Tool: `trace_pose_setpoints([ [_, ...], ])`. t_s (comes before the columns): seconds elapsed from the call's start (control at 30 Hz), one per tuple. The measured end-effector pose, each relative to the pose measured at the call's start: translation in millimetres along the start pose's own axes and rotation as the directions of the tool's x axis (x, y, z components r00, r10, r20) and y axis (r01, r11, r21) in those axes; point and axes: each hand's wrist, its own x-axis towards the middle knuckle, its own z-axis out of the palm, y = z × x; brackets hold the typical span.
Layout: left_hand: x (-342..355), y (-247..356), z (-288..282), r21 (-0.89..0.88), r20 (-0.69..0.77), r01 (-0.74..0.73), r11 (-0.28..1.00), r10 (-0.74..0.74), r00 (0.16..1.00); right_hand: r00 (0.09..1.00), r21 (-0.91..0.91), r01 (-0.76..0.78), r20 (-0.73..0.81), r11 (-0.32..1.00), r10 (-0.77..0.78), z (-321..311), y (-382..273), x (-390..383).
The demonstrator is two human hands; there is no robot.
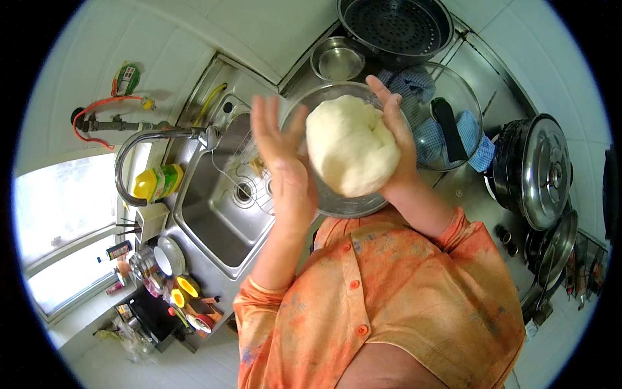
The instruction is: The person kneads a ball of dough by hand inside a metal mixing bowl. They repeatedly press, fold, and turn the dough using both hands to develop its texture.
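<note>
A big pale lump of dough (350,148) is held up over a wide metal bowl (353,206), hiding most of the bowl's inside. My right hand (400,139) supports the dough from its right side, palm against it and some fingers hidden behind. To the left of the dough, my left hand (283,159) is open and holds nothing. Its fingers are spread and slightly blurred, and a narrow gap seems to part it from the dough.
Left of the bowl is a steel sink (210,223) with a curved faucet (123,165). A small metal bowl (337,63) and a black steamer pan (396,29) stand behind. On the right are a glass lid (463,84), blue checked cloths (427,139) and a lidded pot (544,172).
</note>
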Motion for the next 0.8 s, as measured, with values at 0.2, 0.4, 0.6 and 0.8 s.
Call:
trace_pose_setpoints([
  [0.2, 10, -39, -46, -0.844, 0.406, 0.467, 0.264, -0.255, 0.878, 0.8, -0.647, 0.549, 0.591, 0.529, -0.106, 2, -18, -32],
  [0.4, -6, -14, -45, -0.737, 0.55, 0.587, 0.334, -0.207, 0.809, 0.638, -0.625, 0.763, 0.769, 0.162, -0.039, 12, -46, -27],
  [0.6, -21, 33, -26, -0.484, 0.42, 0.534, 0.693, -0.352, 0.837, 0.445, -0.444, 0.892, 0.895, 0.083, 0.008, 29, -36, -46],
  [0.8, -46, 45, -29, -0.332, 0.352, 0.411, 0.849, -0.292, 0.889, 0.418, -0.399, 0.906, 0.896, 0.143, -0.148, 28, -28, -54],
])
